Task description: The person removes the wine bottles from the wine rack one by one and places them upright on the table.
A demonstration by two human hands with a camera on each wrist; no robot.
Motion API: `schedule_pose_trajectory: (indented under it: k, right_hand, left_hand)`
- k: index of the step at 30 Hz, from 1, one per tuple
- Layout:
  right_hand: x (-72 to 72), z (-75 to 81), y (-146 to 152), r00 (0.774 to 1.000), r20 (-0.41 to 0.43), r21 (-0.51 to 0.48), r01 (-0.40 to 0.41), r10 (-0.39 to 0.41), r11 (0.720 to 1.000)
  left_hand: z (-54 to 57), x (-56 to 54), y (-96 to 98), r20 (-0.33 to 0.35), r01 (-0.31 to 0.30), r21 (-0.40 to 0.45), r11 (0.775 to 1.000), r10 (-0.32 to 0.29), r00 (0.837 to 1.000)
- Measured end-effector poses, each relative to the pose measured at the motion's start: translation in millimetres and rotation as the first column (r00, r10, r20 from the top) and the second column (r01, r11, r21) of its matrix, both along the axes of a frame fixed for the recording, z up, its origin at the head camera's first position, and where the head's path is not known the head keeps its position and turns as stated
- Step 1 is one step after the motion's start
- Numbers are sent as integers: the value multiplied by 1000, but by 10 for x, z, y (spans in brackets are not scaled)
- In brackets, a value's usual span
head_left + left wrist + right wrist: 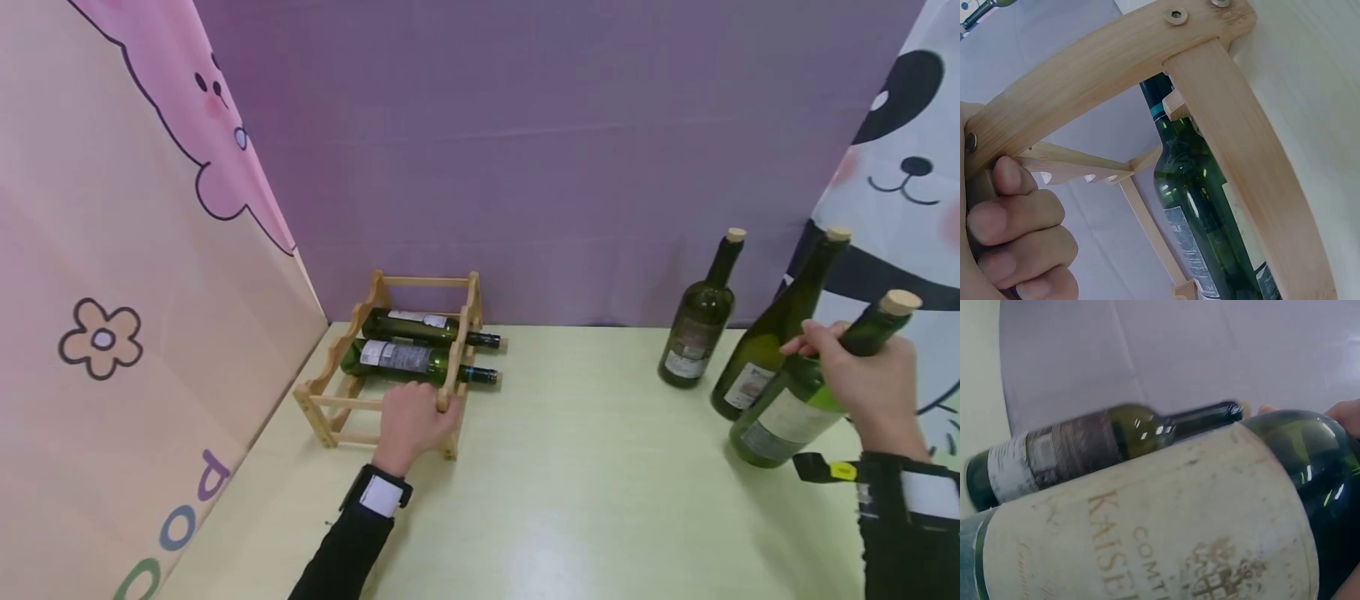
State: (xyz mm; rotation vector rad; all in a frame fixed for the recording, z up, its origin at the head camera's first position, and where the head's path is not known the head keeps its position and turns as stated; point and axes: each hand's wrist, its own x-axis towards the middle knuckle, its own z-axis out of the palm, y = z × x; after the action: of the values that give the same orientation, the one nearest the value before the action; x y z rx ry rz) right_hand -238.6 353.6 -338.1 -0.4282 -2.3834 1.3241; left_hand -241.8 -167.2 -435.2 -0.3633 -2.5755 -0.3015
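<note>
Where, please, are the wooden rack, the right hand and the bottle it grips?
Wooden rack (347, 402): head view, upper near rail.
Right hand (873, 383): head view, its back.
Gripped bottle (797, 415): head view, cream label.

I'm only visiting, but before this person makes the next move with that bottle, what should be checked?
1. Right grip on the held wine bottle: ok, fingers wrap around it near the neck.
2. Its cork in place: ok.
3. Left grip on the wooden wine rack: ok, fingers curl round its frame.
4. Rear racked bottle and front racked bottle lying in the rack: ok.
5. Base lifted off the table: cannot tell.
6. Gap to the neighbouring upright bottle: cannot tell; they overlap in the head view.
</note>
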Motion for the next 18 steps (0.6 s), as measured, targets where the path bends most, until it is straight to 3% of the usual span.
schedule_pose_trajectory:
  k: [12, 18]
  right_hand:
    - [-191, -148, 292, 989, 121, -61, 87, -79, 994]
    - [-249, -126, 321, 983, 180, -46, 49, -40, 998]
  left_hand:
    - [-38, -10, 63, -60, -54, -37, 998, 51, 997]
    - [-28, -11, 60, -49, -78, -27, 997, 77, 996]
